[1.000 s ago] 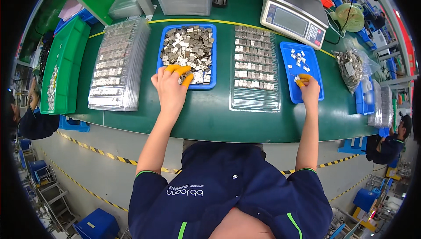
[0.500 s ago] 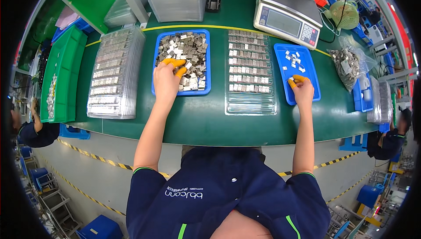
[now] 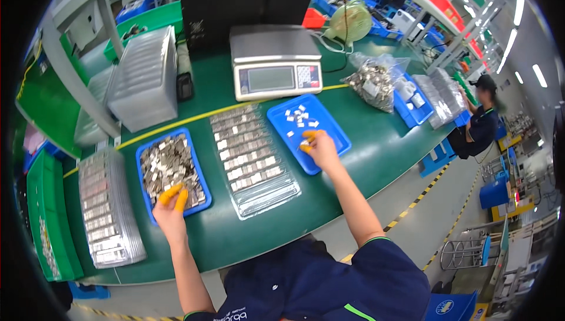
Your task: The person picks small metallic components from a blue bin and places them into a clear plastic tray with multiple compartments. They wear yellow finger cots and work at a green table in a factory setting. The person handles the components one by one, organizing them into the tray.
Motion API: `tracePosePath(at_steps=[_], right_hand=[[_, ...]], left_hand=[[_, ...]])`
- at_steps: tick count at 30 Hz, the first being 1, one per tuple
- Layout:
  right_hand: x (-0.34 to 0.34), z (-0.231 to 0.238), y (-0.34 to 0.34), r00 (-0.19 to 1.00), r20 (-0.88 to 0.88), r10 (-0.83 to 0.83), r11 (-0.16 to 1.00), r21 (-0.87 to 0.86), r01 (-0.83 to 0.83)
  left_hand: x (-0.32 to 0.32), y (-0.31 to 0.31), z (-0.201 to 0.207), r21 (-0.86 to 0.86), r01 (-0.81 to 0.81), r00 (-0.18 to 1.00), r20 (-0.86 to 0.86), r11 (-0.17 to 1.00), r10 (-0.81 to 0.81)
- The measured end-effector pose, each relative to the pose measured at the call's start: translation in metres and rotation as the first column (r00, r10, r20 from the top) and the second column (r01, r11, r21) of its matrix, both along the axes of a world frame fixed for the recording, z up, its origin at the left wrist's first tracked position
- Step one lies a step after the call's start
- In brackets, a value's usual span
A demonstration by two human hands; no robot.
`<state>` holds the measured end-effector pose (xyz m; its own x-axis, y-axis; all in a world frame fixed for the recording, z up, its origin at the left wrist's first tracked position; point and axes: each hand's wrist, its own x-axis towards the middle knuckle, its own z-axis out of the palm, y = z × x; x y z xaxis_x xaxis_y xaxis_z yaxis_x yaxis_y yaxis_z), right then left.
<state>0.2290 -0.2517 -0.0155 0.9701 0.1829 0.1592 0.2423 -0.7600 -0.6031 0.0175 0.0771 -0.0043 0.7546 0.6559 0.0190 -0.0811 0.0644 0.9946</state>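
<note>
Here on the green bench (image 3: pixel 376 144), both hands are at work over blue trays. The left hand (image 3: pixel 169 216) sits at the near edge of the left blue tray (image 3: pixel 206 201), right over a heap of small metal pieces (image 3: pixel 168 163). Its yellow-covered fingers (image 3: pixel 170 194) curve toward the thumb; whether a piece is caught between them, one cannot tell.

Across to the right hand (image 3: pixel 323 151), bent down over the right blue tray (image 3: pixel 331 128): its fingertips come together beside a pale bit, and it can't be told whether they grasp it. Loose white pieces (image 3: pixel 301 116) lie scattered toward that tray's far end.

And between the two trays, a clear plastic tray (image 3: pixel 268 194) carries rows of metal pieces, filling its far part. Out on the left stands a stack of filled clear trays (image 3: pixel 110 215), with a long green bin (image 3: pixel 54 215) beyond it. At the back, a scale (image 3: pixel 272 65) sits behind the trays, and a bulging plastic bag (image 3: pixel 374 83) rests off to its right.
</note>
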Motion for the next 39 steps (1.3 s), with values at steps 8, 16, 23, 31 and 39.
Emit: tracePosePath(at_steps=[8, 16, 23, 31, 39], right_hand=[[-0.012, 0.005, -0.002, 0.998, 0.049, 0.032, 0.999, -0.028, -0.030], [0.004, -0.009, -0.003, 1.000, -0.019, 0.024, 0.999, -0.024, -0.025], [0.007, -0.020, -0.005, 0.975, 0.221, -0.014, 0.997, -0.065, 0.029], [-0.006, 0.003, 0.007, 0.975, 0.098, -0.202, 0.910, 0.388, 0.149], [-0.090, 0.054, 0.085, 0.986, 0.085, 0.146, 0.679, 0.716, -0.162]], left_hand=[[0.007, -0.040, 0.010, -0.289, 0.095, 0.993, 0.096, 0.953, -0.069], [0.013, -0.063, 0.020, -0.423, 0.108, 0.993, 0.081, 0.900, -0.081], [0.014, -0.067, 0.022, -0.490, 0.174, 0.977, 0.194, 0.854, -0.088], [0.012, -0.063, 0.025, -0.413, 0.105, 0.994, 0.005, 0.905, -0.113], [0.017, -0.092, 0.011, -0.106, 0.214, 0.973, -0.059, 0.971, -0.221]])
